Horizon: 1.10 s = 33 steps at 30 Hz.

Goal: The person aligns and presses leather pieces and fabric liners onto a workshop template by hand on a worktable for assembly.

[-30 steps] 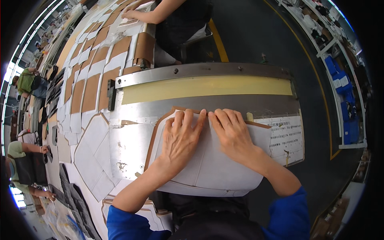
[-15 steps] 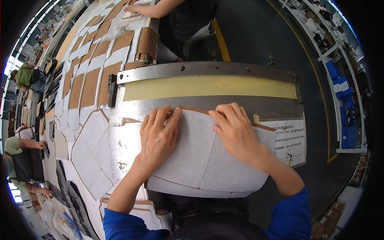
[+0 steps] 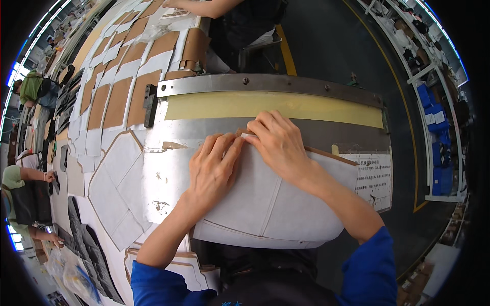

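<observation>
A white-backed panel with a folded brown edge [image 3: 301,209] lies across a metal work plate [image 3: 159,178], its near side curving down over the front. My left hand [image 3: 214,166] is closed at the panel's upper left corner, thumb and fingers pressed together on the brown edge. Right beside it, my right hand [image 3: 278,145] pinches the same edge with fingers bent. The two sets of fingertips nearly meet, and they hide the bit of edge between them. Brown trim shows again to the right of my right hand.
Beyond the hands, a metal bar [image 3: 286,84] runs above a yellow strip [image 3: 275,107]. A printed sheet [image 3: 375,178] lies at the plate's right. Another white panel [image 3: 117,186] lies left, with brown and white pieces [image 3: 135,104] farther back. A co-worker's arm [image 3: 214,7] reaches in at the top.
My right hand has slid left along the folded edge until it is next to my left hand. The whole view has shifted slightly.
</observation>
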Each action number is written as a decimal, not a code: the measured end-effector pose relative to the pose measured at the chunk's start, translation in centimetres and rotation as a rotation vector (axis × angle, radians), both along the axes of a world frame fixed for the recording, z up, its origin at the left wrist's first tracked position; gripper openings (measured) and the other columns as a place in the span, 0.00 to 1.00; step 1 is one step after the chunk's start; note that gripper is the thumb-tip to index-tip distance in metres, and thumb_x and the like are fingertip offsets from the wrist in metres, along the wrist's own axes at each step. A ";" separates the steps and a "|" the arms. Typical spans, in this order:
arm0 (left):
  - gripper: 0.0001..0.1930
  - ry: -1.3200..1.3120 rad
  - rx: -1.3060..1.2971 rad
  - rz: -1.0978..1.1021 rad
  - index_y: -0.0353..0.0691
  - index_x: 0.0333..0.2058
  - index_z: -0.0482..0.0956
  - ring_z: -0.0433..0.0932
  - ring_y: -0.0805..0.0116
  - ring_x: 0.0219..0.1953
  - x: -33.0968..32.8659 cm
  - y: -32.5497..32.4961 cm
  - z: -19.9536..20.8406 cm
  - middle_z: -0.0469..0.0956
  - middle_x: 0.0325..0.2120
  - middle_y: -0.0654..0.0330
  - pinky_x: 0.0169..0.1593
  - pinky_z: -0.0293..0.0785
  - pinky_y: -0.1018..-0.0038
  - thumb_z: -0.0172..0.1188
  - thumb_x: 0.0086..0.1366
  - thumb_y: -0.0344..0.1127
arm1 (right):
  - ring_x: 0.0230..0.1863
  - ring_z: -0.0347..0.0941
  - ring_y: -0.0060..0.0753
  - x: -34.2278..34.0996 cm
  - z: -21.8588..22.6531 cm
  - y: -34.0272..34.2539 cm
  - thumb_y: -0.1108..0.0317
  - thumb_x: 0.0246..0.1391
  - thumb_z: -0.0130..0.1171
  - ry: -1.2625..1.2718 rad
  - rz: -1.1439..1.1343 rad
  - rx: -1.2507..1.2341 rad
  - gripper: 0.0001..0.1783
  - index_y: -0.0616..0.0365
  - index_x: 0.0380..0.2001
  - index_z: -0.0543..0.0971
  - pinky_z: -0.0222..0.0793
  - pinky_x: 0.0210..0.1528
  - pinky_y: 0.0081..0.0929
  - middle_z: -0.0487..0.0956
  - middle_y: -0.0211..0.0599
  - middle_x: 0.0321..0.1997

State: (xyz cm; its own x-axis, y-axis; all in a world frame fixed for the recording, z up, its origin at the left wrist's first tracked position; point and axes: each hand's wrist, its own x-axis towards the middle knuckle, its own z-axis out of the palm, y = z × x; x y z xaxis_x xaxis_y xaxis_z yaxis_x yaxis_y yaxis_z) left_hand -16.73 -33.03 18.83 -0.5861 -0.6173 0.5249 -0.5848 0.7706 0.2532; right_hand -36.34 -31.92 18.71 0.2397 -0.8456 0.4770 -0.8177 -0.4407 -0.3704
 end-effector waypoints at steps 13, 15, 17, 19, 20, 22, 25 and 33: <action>0.20 0.147 0.179 0.173 0.38 0.51 0.80 0.79 0.56 0.48 0.4 -0.2 0.4 0.81 0.41 0.58 0.47 0.79 0.60 0.71 0.59 0.27 | 0.45 0.77 0.44 0.7 0.3 -0.7 0.78 0.47 0.64 0.223 0.040 0.007 0.09 0.62 0.34 0.79 0.77 0.41 0.39 0.77 0.43 0.38; 0.21 0.106 0.365 0.245 0.38 0.51 0.80 0.79 0.58 0.45 0.8 -0.4 1.0 0.81 0.39 0.58 0.44 0.77 0.61 0.73 0.60 0.35 | 0.45 0.76 0.44 1.1 -0.3 -0.2 0.78 0.48 0.64 0.130 0.039 -0.042 0.08 0.62 0.34 0.79 0.75 0.42 0.40 0.77 0.43 0.38; 0.20 0.065 0.419 0.250 0.38 0.49 0.80 0.80 0.57 0.44 0.2 -0.8 1.4 0.82 0.37 0.57 0.44 0.77 0.61 0.74 0.60 0.38 | 0.44 0.76 0.44 0.9 -0.9 0.2 0.77 0.48 0.64 0.027 0.049 -0.087 0.08 0.61 0.34 0.78 0.74 0.43 0.40 0.76 0.43 0.38; 0.18 -0.002 0.475 0.237 0.38 0.42 0.80 0.83 0.53 0.39 -0.6 -1.5 2.0 0.84 0.34 0.54 0.43 0.77 0.60 0.73 0.60 0.43 | 0.43 0.74 0.45 0.7 -1.2 0.2 0.77 0.49 0.63 0.035 0.034 -0.175 0.08 0.61 0.35 0.78 0.71 0.45 0.42 0.76 0.42 0.38; 0.18 -0.010 0.463 0.258 0.38 0.42 0.80 0.83 0.53 0.39 -0.9 -1.8 2.4 0.84 0.34 0.54 0.43 0.77 0.60 0.73 0.60 0.43 | 0.43 0.74 0.45 0.5 -1.1 0.3 0.77 0.49 0.63 0.020 0.050 -0.186 0.08 0.61 0.35 0.78 0.71 0.45 0.42 0.76 0.42 0.38; 0.17 -0.070 0.651 0.203 0.36 0.39 0.81 0.84 0.51 0.38 -0.9 -2.1 3.0 0.86 0.35 0.51 0.43 0.78 0.59 0.73 0.61 0.44 | 0.43 0.74 0.47 0.4 -1.0 0.6 0.76 0.51 0.63 0.006 0.083 -0.187 0.09 0.61 0.38 0.79 0.70 0.46 0.43 0.76 0.42 0.39; 0.14 0.024 0.693 0.170 0.35 0.39 0.82 0.86 0.57 0.40 -0.5 -2.1 2.5 0.86 0.36 0.52 0.46 0.79 0.65 0.73 0.61 0.39 | 0.44 0.75 0.46 -0.1 -0.4 1.0 0.77 0.49 0.66 -0.104 0.111 -0.159 0.13 0.60 0.40 0.80 0.71 0.47 0.43 0.76 0.40 0.40; 0.17 0.631 1.245 0.047 0.36 0.54 0.78 0.83 0.73 0.48 0.2 -1.3 2.8 0.87 0.43 0.58 0.56 0.76 0.74 0.67 0.67 0.26 | 0.42 0.76 0.42 0.0 -0.5 1.3 0.74 0.50 0.71 -0.163 0.140 -0.264 0.09 0.59 0.34 0.82 0.72 0.45 0.41 0.77 0.37 0.37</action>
State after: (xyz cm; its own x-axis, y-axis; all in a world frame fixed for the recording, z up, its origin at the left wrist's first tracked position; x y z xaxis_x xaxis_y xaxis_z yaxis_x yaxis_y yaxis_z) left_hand -16.56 -34.30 21.62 -0.4249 -0.8801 -0.2118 -0.1356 -0.1694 0.9762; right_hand -36.35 -30.66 18.19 0.2470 -0.6519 0.7169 -0.6818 -0.6427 -0.3494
